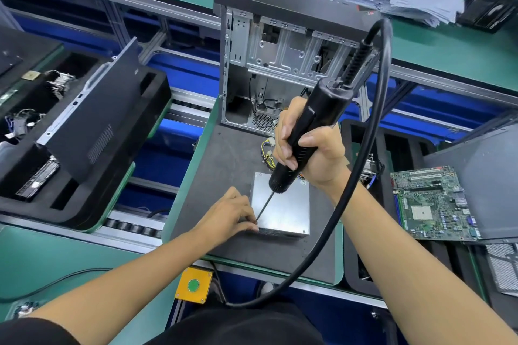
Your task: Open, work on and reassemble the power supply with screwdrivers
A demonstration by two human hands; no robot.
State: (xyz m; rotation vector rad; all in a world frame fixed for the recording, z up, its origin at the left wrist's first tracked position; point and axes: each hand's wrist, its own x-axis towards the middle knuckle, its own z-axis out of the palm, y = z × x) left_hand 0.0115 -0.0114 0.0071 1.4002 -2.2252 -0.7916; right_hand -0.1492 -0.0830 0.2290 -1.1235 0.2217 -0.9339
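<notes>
Two bare hands meet over the power supply (283, 206), a silver metal box lying flat on the dark mat (224, 165) of the tabletop (84, 249); we take that box as our landmark. In the head view, our right hand (308, 145) is above the box's far edge, its grip clenched around the black electric screwdriver (302, 131). The tool leans toward the box, and its thin bit runs down to the near left corner. There our left hand (228, 216) rests against the box's left side, fingertips pinching at the bit's tip; whether a screw sits between them we cannot tell. A thick black cable (361, 165) loops from the screwdriver's top around the right of the box. Beyond the box stands an open computer case (280, 50), with yellow wires (267, 152) lying between the two. Right of the box lies a green motherboard (431, 202). Near the box, below the tabletop's edge, sits a yellow plate with a green button (193, 285).
</notes>
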